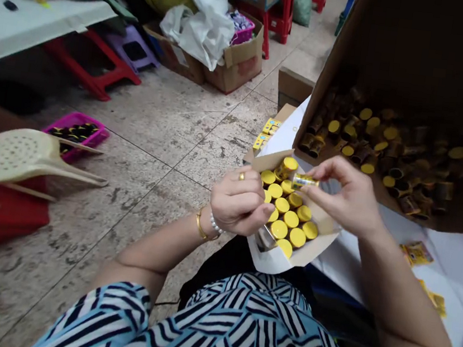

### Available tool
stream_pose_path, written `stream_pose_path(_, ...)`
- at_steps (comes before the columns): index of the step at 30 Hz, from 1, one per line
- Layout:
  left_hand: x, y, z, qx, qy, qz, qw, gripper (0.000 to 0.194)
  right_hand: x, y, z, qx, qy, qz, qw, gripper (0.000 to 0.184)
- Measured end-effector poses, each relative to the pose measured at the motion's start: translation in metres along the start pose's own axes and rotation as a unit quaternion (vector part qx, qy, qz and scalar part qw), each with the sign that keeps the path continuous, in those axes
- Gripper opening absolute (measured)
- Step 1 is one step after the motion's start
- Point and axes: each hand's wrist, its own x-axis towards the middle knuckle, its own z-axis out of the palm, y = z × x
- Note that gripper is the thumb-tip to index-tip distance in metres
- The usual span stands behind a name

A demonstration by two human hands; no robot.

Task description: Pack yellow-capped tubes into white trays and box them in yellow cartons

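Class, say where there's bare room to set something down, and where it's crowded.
Bare: floor between pink basket and small box. Crowded: inside the small box, packed with yellow-topped tubs, and the big box, heaped with more.

Floor (196, 135): speckled, dark-seamed, scuffed. Left: white table (25, 30), shadow below; 1 red stool (120, 64) and 1 purple stool (133, 33) alongside. Nearer, cream perforated stool (10, 155), tipped, legs pointing right. Far back: red stools (284, 11). Light uneven, brightest mid-floor.
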Motion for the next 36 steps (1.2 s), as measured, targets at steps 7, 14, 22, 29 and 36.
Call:
stream_pose_path(7,0.012,0.01,0.006,-0.011,-0.068,0.043,0.997,0.031,0.01,0.002,0.014,-0.198,-0.07,-0.097,0.973,0.01)
stream_pose_path(14,0.012,0.003,0.002,-0.016,-0.078,0.042,0.996,0.03,0.017,-0.008,0.01,-0.266,-0.058,-0.088,0.958,0.02)
stream_pose_path(22,0.015,0.0,0.009,-0.016,-0.051,0.039,0.998,0.027,0.017,0.004,0.006,-0.296,-0.063,-0.087,0.949,0.022)
stream_pose_path(29,0.015,-0.004,0.011,-0.025,-0.062,0.019,0.998,0.025,0.023,0.019,0.004,-0.243,-0.145,-0.052,0.958,0.03)
stream_pose_path(36,0.011,-0.011,0.009,0.032,-0.132,0.053,0.989,0.031,0.025,0.036,-0.046,-0.256,-0.092,0.019,0.962,0.032)
